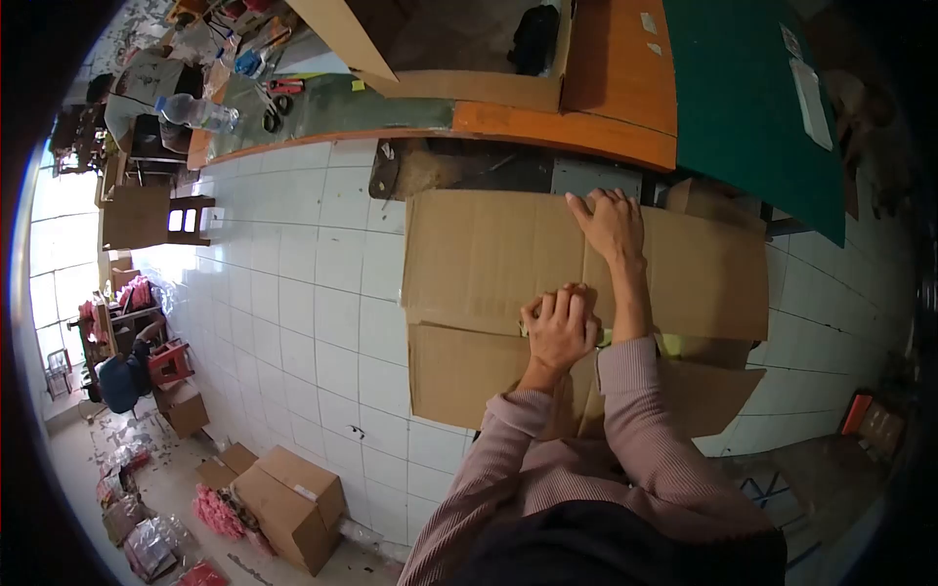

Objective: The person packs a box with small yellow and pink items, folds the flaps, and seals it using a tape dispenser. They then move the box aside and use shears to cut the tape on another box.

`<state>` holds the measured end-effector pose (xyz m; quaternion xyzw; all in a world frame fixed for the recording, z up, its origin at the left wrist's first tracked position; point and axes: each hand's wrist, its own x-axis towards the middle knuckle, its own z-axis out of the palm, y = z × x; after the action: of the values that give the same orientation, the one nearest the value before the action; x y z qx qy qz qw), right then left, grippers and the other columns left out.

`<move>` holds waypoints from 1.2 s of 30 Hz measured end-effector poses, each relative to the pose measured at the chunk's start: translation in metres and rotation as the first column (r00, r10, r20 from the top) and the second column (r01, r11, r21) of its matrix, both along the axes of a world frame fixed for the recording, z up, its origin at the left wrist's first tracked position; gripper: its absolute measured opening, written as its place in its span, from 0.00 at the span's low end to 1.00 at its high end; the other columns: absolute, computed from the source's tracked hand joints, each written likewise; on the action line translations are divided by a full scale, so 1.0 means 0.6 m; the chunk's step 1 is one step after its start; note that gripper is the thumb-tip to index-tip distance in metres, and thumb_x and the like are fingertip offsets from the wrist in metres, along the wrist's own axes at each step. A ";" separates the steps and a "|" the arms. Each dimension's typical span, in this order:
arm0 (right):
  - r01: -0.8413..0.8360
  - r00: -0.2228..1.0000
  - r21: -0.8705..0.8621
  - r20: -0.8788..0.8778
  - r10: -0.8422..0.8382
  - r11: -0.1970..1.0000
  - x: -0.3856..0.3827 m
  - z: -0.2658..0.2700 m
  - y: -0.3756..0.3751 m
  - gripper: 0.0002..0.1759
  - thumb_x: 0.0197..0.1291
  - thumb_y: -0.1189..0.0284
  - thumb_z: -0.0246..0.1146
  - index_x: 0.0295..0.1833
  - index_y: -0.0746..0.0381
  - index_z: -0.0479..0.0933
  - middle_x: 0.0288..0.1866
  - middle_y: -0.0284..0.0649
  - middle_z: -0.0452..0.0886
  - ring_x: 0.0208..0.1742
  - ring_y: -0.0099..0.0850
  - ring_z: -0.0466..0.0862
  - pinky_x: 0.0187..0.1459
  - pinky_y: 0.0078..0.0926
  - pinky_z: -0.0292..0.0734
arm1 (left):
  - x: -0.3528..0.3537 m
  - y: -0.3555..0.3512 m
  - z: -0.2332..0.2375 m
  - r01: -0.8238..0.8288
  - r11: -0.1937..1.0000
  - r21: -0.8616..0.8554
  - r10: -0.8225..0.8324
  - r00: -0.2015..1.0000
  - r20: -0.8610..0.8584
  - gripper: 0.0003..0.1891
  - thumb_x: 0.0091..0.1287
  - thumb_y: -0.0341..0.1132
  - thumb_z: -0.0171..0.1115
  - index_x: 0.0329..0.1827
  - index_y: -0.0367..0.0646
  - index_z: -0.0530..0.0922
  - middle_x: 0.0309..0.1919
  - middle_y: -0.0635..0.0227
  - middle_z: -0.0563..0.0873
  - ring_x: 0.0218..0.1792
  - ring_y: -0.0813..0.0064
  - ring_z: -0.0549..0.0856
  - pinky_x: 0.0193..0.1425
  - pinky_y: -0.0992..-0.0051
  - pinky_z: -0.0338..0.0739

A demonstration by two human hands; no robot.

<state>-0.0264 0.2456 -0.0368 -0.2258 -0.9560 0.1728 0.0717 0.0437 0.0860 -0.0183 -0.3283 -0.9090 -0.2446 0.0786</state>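
Cardboard, brown, faintly creased, beneath left hand, grip unclear, and right hand, thumb apart.

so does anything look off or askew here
The cardboard flaps by the left hand and right hand look askew: an uneven gap shows something yellow-green. Plastic packets strewn on the floor also look untidy.

Two hands, one carton, two people, one red stool.
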 end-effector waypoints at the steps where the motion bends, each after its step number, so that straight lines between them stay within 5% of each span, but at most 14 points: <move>1: 0.009 0.999 0.026 -0.039 -0.008 1.000 -0.001 0.000 0.001 0.26 0.58 0.51 0.55 0.31 0.66 0.79 0.33 0.48 0.81 0.40 0.41 0.79 0.46 0.37 0.70 | -0.005 0.004 0.000 0.003 1.000 0.003 -0.003 1.000 -0.021 0.15 0.50 0.40 0.53 0.39 0.44 0.75 0.34 0.65 0.76 0.34 0.67 0.75 0.46 0.62 0.62; 17: -0.002 1.000 0.128 0.031 -0.002 0.992 -0.016 0.009 0.017 0.28 0.62 0.50 0.48 0.34 0.66 0.79 0.35 0.51 0.81 0.44 0.44 0.78 0.50 0.40 0.69 | -0.016 0.024 0.041 0.032 0.998 0.050 -0.033 0.999 0.012 0.18 0.57 0.43 0.53 0.48 0.46 0.72 0.43 0.66 0.74 0.45 0.69 0.74 0.52 0.63 0.61; 18: 0.017 0.995 0.099 0.097 -0.026 0.995 -0.019 0.018 0.019 0.28 0.62 0.50 0.48 0.35 0.66 0.79 0.37 0.51 0.80 0.46 0.45 0.78 0.51 0.41 0.69 | -0.013 0.021 0.048 0.070 0.997 0.043 -0.076 0.986 0.150 0.18 0.59 0.45 0.52 0.50 0.46 0.72 0.46 0.63 0.73 0.48 0.66 0.73 0.57 0.60 0.61; 20: 0.030 0.976 0.037 0.215 -0.037 0.999 -0.021 0.026 0.022 0.28 0.62 0.50 0.47 0.37 0.65 0.79 0.41 0.50 0.80 0.50 0.46 0.76 0.53 0.42 0.67 | -0.014 0.013 0.061 0.116 0.989 0.091 -0.128 0.982 0.140 0.19 0.61 0.46 0.51 0.50 0.46 0.72 0.48 0.62 0.73 0.51 0.65 0.72 0.59 0.59 0.59; 25: -0.008 0.977 0.022 0.213 0.003 1.000 -0.023 0.022 0.031 0.27 0.61 0.50 0.49 0.37 0.63 0.79 0.45 0.47 0.79 0.51 0.45 0.75 0.54 0.43 0.66 | -0.003 -0.014 0.060 0.303 0.930 0.206 -0.326 0.942 0.085 0.19 0.64 0.45 0.52 0.52 0.44 0.71 0.51 0.58 0.73 0.58 0.62 0.70 0.65 0.52 0.56; 27: 0.006 0.977 0.029 0.213 -0.012 1.000 -0.017 0.020 0.019 0.26 0.61 0.49 0.49 0.39 0.62 0.79 0.47 0.46 0.79 0.52 0.44 0.75 0.55 0.44 0.66 | 0.001 -0.033 0.068 0.378 0.897 0.229 -0.428 0.874 0.230 0.18 0.61 0.41 0.55 0.51 0.42 0.71 0.50 0.57 0.73 0.57 0.62 0.71 0.67 0.51 0.54; 30: 0.024 0.967 0.043 0.251 -0.034 0.999 -0.023 0.028 -0.001 0.28 0.59 0.48 0.51 0.50 0.61 0.76 0.59 0.45 0.73 0.60 0.44 0.69 0.58 0.45 0.63 | 0.011 -0.085 0.091 0.568 0.812 0.134 -0.564 0.823 -0.073 0.20 0.56 0.35 0.54 0.52 0.42 0.73 0.54 0.57 0.72 0.59 0.63 0.71 0.69 0.47 0.51; 34: 0.096 0.983 0.012 0.158 -0.096 0.995 -0.040 0.038 -0.020 0.30 0.60 0.47 0.50 0.55 0.60 0.74 0.61 0.48 0.71 0.60 0.49 0.69 0.62 0.41 0.61 | -0.062 -0.254 0.153 0.586 0.780 0.219 -0.558 0.810 -0.180 0.15 0.57 0.34 0.54 0.48 0.45 0.75 0.62 0.56 0.68 0.61 0.64 0.71 0.65 0.36 0.49; 36: 0.119 0.954 -0.068 0.284 -0.095 0.991 -0.029 0.051 -0.054 0.32 0.61 0.46 0.49 0.60 0.58 0.70 0.63 0.50 0.68 0.64 0.48 0.66 0.63 0.38 0.61 | -0.110 -0.375 0.154 0.551 0.785 0.283 -0.543 0.832 -0.112 0.13 0.56 0.32 0.56 0.44 0.45 0.75 0.59 0.58 0.71 0.59 0.65 0.73 0.65 0.38 0.51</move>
<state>-0.0438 0.2132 -0.0059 -0.3021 -0.9348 0.1753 -0.0645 -0.0222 -0.1388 0.0740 -0.5641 -0.7252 -0.3894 0.0648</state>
